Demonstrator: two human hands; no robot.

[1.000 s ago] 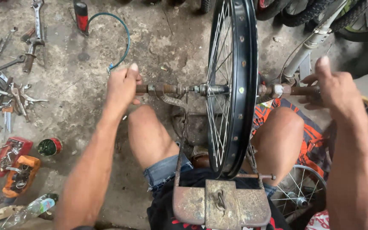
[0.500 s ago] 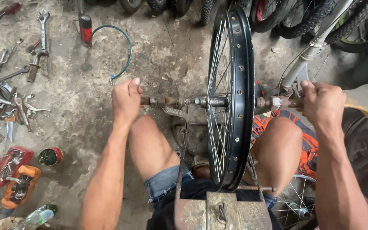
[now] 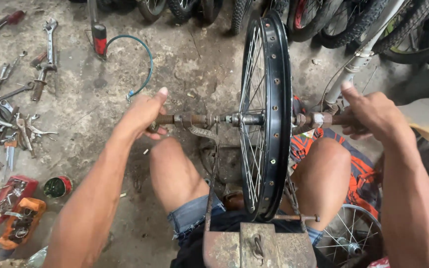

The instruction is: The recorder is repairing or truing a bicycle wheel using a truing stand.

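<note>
Gripping hard on both sides now: the left hand (image 3: 145,115) is closed around the left end of the rusty threaded axle (image 3: 194,120), thumb up, fingers curled under it. Over on the other side the right hand (image 3: 373,113) is wrapped the same way around the axle's right end, thumb raised, fingers folded beneath. Between the two hands stands the wheel (image 3: 266,119), a black rim with thin silver spokes, upright and edge-on to the camera, its hub sitting on the axle right in the middle. It hangs just above and between the person's bare knees, the lower part of the rim dropping down toward a rusty metal stand (image 3: 259,245) at the bottom of the view. A thin bent rod (image 3: 210,183) runs from the axle area down to that stand.

Off to the left, the concrete floor (image 3: 95,114) is littered with wrenches (image 3: 6,124) in a loose pile, and a longer spanner (image 3: 49,39) lies apart near the top. A green hose (image 3: 145,59) loops beside a red-handled tool (image 3: 99,37). Lower left there's a small round tin (image 3: 58,187) and an orange case (image 3: 21,223). Behind the wheel, a row of tyres (image 3: 323,20) lines the top edge, and a second spoked wheel (image 3: 353,238) lies flat at bottom right
</note>
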